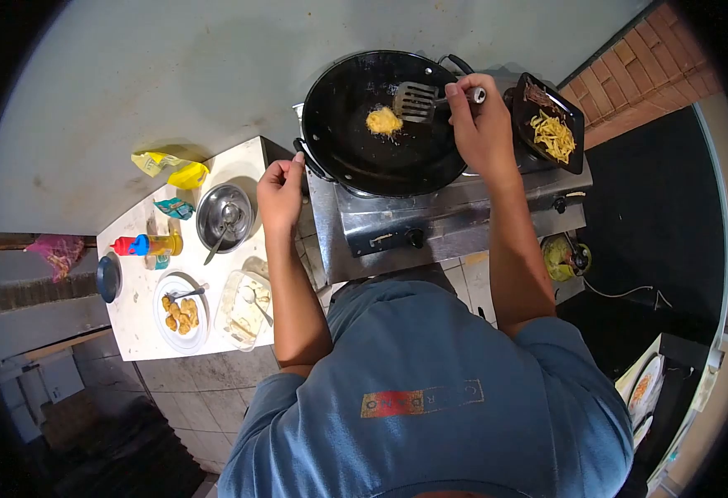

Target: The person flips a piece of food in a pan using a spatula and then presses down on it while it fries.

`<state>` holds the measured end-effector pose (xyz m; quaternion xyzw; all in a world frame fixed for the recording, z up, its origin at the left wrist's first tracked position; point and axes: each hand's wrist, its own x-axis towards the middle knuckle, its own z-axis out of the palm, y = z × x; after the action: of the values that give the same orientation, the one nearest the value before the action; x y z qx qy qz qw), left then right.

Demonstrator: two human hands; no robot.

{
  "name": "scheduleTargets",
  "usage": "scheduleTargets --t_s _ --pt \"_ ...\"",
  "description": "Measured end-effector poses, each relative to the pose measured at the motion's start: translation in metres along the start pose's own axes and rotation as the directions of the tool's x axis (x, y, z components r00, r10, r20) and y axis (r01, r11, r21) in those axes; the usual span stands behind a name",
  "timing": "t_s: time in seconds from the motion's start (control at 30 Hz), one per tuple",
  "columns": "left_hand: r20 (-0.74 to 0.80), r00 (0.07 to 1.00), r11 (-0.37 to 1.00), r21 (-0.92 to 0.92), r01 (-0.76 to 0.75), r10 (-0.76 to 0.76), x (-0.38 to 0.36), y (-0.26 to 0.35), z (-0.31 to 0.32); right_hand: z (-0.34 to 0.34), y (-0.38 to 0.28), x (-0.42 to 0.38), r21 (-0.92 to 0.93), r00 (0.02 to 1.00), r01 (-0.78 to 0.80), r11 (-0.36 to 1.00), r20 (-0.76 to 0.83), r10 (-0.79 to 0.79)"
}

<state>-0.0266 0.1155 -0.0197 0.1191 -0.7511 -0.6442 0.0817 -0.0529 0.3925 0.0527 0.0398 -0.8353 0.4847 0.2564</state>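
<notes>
My right hand [482, 124] is closed around the handle of a slotted spatula [416, 102], whose dark blade is over the wok. Beside the blade, a small yellow clump of frying food [384, 122] lies in the black wok [397, 170]. At the wok's left side, my left hand [281, 192] has curled fingers, its thumb tip against the wok's loop handle [312, 162]. The wok sits on a steel gas stove [464, 220].
Right of the wok stands a square black dish [576, 124] with yellow strips and darker shreds. On the white table [136, 303] are a metal bowl [209, 217] with a spoon, a plate [165, 330] of fried pieces, a clear container [235, 328], and squeeze bottles [165, 244].
</notes>
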Motion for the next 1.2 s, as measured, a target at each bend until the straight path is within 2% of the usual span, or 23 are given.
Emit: scheduleTargets --t_s 0.13,0.2,0.33,0.4,0.43,0.5,0.57,0.67,0.73,0.9,1.0,1.07,1.1,1.17,1.2 --pt "-0.009 1.000 1.000 0.000 0.003 -0.003 -0.004 0.008 0.000 -0.005 -0.007 -0.001 -0.085 0.998 0.058 0.995 0.010 -0.058" --pt "-0.004 0.998 0.998 -0.033 0.060 -0.061 -0.007 0.013 0.003 -0.002 0.000 -0.001 -0.157 0.993 0.115 0.981 0.005 -0.115" --pt "0.018 1.000 1.000 -0.019 -0.005 0.005 0.000 -0.001 0.002 0.000 -0.001 0.000 -0.159 0.996 0.087 0.983 0.025 -0.084" --pt "0.024 0.999 1.000 -0.006 -0.025 0.025 -0.001 -0.001 0.002 0.000 -0.004 0.004 -0.013 0.999 0.007 1.000 -0.045 -0.008" --pt "0.023 0.999 1.000 -0.009 -0.028 0.028 -0.002 0.001 0.002 -0.002 -0.006 0.006 -0.014 0.999 0.012 1.000 -0.046 -0.012" --pt "0.001 0.999 0.998 -0.041 0.046 -0.046 -0.004 0.006 0.003 -0.005 -0.012 0.010 0.180 0.999 0.038 0.983 -0.043 -0.031" --pt "0.001 0.999 0.998 -0.043 0.036 -0.036 -0.004 0.009 0.002 -0.006 -0.012 0.011 0.173 0.994 0.097 0.980 -0.065 -0.087" --pt "0.002 1.000 0.998 -0.053 0.021 -0.021 -0.003 0.003 0.000 -0.005 -0.001 0.006 0.097 0.993 0.093 0.991 -0.081 -0.086" --pt "0.001 1.000 0.998 -0.063 0.006 -0.006 -0.003 0.001 -0.002 -0.003 0.008 0.002 -0.071 0.996 0.050 0.996 -0.076 -0.055" --pt "0.004 1.000 1.000 -0.028 -0.014 0.014 -0.002 0.003 -0.002 -0.001 0.003 -0.003 -0.140 0.999 -0.022 0.990 -0.027 0.019" --pt "-0.001 0.999 0.999 -0.017 -0.045 0.045 0.003 -0.004 0.001 0.005 0.004 -0.005 -0.109 0.997 -0.072 0.991 -0.025 0.070" --pt "-0.005 0.998 0.998 -0.008 -0.055 0.055 0.003 -0.007 0.002 0.005 -0.002 -0.005 0.138 0.983 -0.089 0.986 -0.146 0.109" --pt "-0.004 0.999 0.999 -0.008 -0.041 0.041 0.002 -0.005 0.002 0.004 -0.004 -0.005 0.139 0.983 -0.093 0.986 -0.143 0.113" --pt "-0.002 1.000 1.000 -0.006 -0.027 0.027 -0.001 -0.001 0.000 0.000 -0.008 -0.002 0.126 0.981 -0.002 0.992 -0.191 0.027" --pt "0.001 1.000 1.000 -0.010 -0.007 0.007 -0.002 0.001 -0.001 -0.003 -0.012 -0.003 0.085 0.986 -0.057 0.995 -0.153 0.069"
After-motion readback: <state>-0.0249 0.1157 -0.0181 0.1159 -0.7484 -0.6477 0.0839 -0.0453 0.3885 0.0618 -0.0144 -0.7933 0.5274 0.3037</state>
